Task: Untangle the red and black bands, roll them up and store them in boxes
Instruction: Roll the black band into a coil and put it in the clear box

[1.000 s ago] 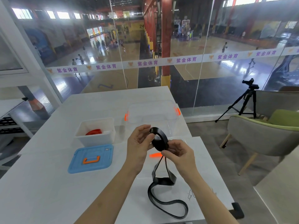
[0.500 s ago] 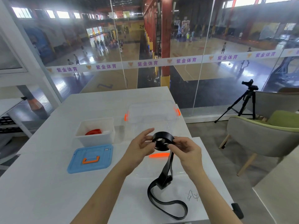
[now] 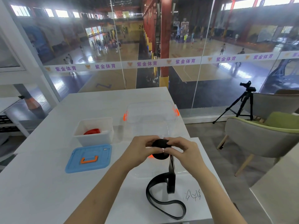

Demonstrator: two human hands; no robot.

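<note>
The black band (image 3: 163, 188) is partly wound into a tight roll held between both hands above the table. My left hand (image 3: 142, 147) grips the roll from the left, my right hand (image 3: 182, 150) from the right, thumbs meeting in front. The loose tail hangs down and lies in a loop on the white table (image 3: 40, 183). The red band (image 3: 93, 131) sits rolled inside the small white box (image 3: 93, 138). A clear box with orange latches (image 3: 152, 117) stands behind my hands.
A blue lid with an orange handle (image 3: 89, 158) lies left of my hands. A clear lid (image 3: 155, 170) lies under the hands. A tripod (image 3: 239, 102) and padded chairs (image 3: 262, 138) stand to the right. A glass wall rises behind the table.
The roll has grown tighter and both hands have closed around it. More of the black tail has been pulled up, so the loop on the table is shorter.
</note>
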